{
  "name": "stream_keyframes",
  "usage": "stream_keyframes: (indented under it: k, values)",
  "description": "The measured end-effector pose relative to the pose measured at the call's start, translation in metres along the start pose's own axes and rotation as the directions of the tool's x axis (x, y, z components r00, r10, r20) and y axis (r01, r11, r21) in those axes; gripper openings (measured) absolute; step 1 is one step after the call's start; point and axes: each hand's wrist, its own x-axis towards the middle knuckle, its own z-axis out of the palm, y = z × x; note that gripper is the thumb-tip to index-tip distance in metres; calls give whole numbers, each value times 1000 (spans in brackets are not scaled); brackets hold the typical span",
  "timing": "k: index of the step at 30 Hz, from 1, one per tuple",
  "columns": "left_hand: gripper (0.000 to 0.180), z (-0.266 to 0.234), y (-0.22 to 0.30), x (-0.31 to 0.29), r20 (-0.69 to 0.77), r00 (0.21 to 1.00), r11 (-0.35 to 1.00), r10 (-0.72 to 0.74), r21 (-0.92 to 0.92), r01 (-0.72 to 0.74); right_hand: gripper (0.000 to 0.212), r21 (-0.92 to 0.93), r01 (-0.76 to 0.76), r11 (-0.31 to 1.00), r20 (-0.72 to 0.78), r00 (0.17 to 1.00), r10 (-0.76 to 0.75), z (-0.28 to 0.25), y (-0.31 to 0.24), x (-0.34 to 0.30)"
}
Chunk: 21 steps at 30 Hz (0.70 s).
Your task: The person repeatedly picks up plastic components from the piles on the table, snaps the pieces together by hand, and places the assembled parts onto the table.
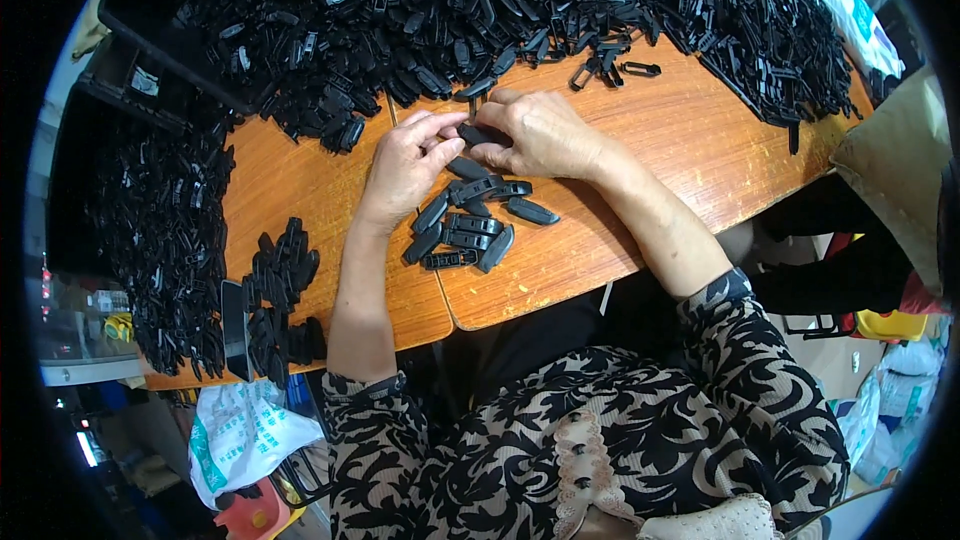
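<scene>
The person's two hands meet above the far middle of a wooden table (560, 250). The right hand (535, 135) holds a black plastic piece (483, 135) between its thumb and fingers, the grip narrow. The left hand (400, 168) comes in from the left, its thumb and fingertips close together at the left end of that piece; whether they pinch it or only touch it, one cannot tell. Just nearer than the hands lies a loose cluster of black parts (470, 227), some smooth and oval, others with open slots. A great heap of black parts (450, 10) covers the far side, and another heap (165, 230) fills the left. A smaller pile (280, 275) sits at the near left, and below the table edge there hangs a white plastic bag (245, 430).
</scene>
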Motion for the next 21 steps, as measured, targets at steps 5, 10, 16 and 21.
stream_keyframes:
  k: [5, 10, 16, 21]
  values:
    - [34, 4, 1, 4, -64, 995, 980, -75, -191, 61, 23, 74, 103, 992, -223, 971, -85, 9, 8, 2]
    - [36, 9, 11, 1, -233, 962, 938, 141, -279, -205, 20, 487, 101, 867, -255, 967, 30, 9, -8, 0]
    - [44, 6, 25, -1, -334, 870, 919, 362, -29, -393, 29, 397, 300, 867, -488, 869, -77, 7, -11, 1]
    - [40, 8, 29, 0, -276, 811, 853, 516, 87, -514, 25, 332, 365, 870, -554, 822, -133, 14, -7, 5]
